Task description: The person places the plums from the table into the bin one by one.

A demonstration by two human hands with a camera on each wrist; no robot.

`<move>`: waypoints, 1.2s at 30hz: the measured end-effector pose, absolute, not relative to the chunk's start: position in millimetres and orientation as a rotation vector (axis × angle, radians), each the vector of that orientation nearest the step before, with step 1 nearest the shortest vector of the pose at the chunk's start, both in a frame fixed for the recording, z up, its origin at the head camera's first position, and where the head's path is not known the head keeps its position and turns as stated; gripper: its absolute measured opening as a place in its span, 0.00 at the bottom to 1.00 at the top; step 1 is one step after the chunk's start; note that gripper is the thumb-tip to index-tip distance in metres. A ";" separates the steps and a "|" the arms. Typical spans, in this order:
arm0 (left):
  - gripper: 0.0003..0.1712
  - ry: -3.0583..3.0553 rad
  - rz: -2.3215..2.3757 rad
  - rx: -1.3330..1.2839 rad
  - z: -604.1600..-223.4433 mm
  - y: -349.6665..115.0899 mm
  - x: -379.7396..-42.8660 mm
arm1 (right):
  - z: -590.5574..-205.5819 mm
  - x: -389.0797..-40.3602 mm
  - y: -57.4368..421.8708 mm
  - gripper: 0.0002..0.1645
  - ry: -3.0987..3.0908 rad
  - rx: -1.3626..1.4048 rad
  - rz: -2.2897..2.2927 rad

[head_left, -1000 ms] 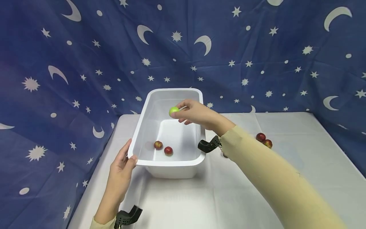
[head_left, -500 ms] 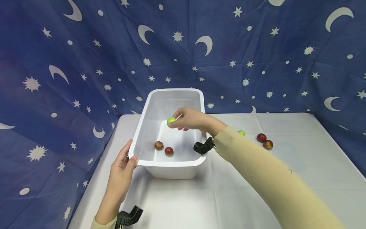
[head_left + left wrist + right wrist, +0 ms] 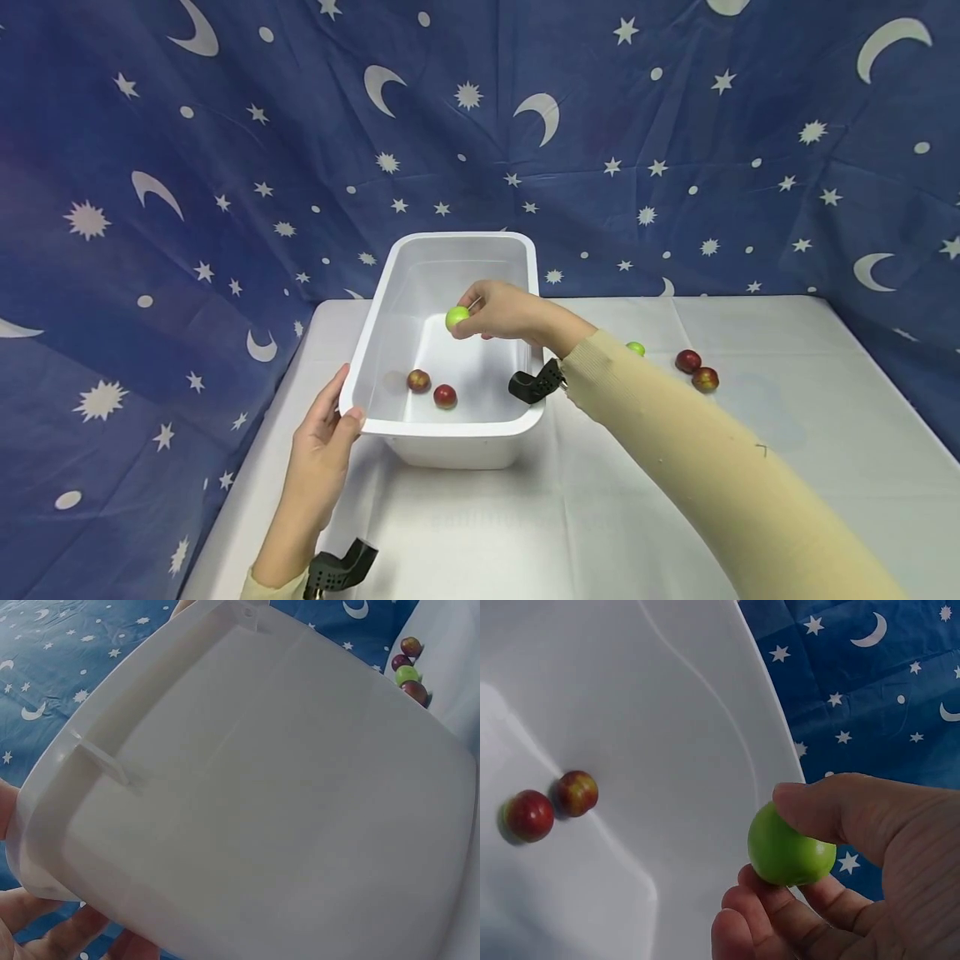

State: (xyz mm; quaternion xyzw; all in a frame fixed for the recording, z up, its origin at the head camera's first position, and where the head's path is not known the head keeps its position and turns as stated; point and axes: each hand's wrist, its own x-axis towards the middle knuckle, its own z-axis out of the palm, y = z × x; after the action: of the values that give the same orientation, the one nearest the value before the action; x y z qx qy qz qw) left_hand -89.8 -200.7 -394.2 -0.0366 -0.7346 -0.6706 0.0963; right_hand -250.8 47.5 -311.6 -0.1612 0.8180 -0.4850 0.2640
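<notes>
A deep white plastic tub (image 3: pixel 442 429) stands on the table, and my left hand (image 3: pixel 321 454) grips its near left corner, thumb over the rim and fingers along the outside. In the left wrist view the tub's outer wall (image 3: pixel 262 787) fills most of the frame. Over the tub's opening, my right hand (image 3: pixel 506 312) pinches a small round green plum (image 3: pixel 789 851) between thumb and fingertips. Two reddish plums lie on the tub floor near its front: a mottled one (image 3: pixel 418 381) and a darker red one (image 3: pixel 445 396).
Right of the tub, a green plum (image 3: pixel 635 348) is partly hidden behind the right sleeve. Beside it on the white tablecloth lie a dark red plum (image 3: pixel 687 361) and a mottled one (image 3: pixel 705 380). A blue curtain (image 3: pixel 585 150) with moons and stars hangs behind.
My right hand with the green plum has dipped slightly lower over the tub and turned a little. Another green plum on the table has come into sight. My left hand stays on the rim.
</notes>
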 end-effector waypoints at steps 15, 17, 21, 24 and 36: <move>0.31 -2.172 -1.982 -0.107 -395.1 -200.4 -90.8 | -309.4 -250.0 59.8 0.32 2.247 -0.442 -1.473; 0.31 -2.175 -1.975 -0.107 -395.3 -200.5 -90.9 | -307.5 -248.5 65.5 0.32 2.240 -0.472 -1.521; 0.31 -2.175 -1.971 -0.107 -394.8 -200.3 -90.8 | -302.1 -244.5 82.9 0.31 2.252 -0.482 -1.602; 0.31 -2.177 -1.969 -0.104 -394.2 -200.3 -90.6 | -301.3 -242.0 100.0 0.31 2.270 -0.458 -1.646; 0.31 -2.184 -1.975 -0.109 -393.6 -199.0 -87.9 | -333.8 -230.4 172.2 0.36 2.384 -0.328 -1.605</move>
State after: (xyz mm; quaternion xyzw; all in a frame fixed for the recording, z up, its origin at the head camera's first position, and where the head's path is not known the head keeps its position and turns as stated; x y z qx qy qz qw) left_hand -87.9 -199.0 -393.6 -0.0367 -0.7376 -0.6672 0.0973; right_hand -230.4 172.2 -333.8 -0.1126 0.8178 -0.5505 0.1242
